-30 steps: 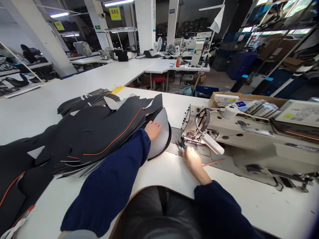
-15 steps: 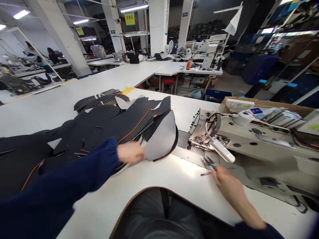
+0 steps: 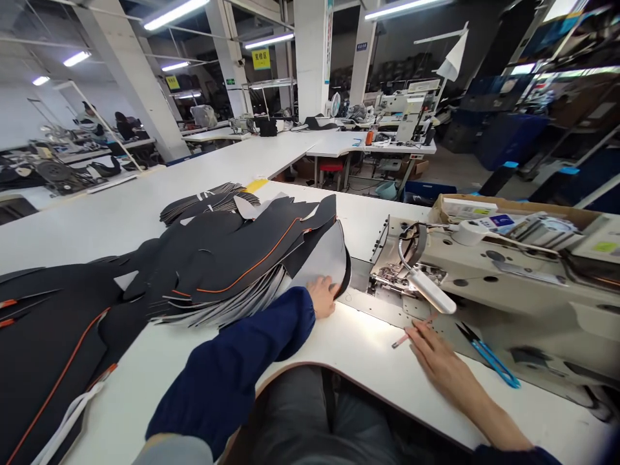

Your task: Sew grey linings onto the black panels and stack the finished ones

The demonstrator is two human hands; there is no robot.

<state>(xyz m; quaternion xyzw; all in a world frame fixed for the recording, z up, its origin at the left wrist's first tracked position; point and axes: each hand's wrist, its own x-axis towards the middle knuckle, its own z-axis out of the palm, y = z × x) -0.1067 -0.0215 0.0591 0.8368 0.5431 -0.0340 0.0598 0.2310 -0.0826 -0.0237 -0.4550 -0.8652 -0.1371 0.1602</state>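
My left hand (image 3: 323, 297) is closed on the near right edge of a grey-backed fabric panel (image 3: 314, 255), part of a pile of dark cut panels with orange piping (image 3: 232, 242). My right hand (image 3: 438, 355) is at the front of the sewing machine bed, fingertips over a thin pinkish stick (image 3: 400, 342) with a dark end; its fingers appear to pinch it. Just right of that hand, blue thread snips (image 3: 489, 355) lie with their blades pointing away to the left.
A sewing machine (image 3: 484, 265) with a white lamp (image 3: 433, 290) stands on the right. Behind it is a cardboard box (image 3: 438, 206) of supplies. Another dark bundle (image 3: 203, 200) lies at the pile's far side. Dark panels with orange piping (image 3: 62, 374) reach the left table edge.
My left hand has moved right, onto the grey-backed panel. My right hand has let go of the snips, now lying to its right, and is on the pinkish stick, which has turned.
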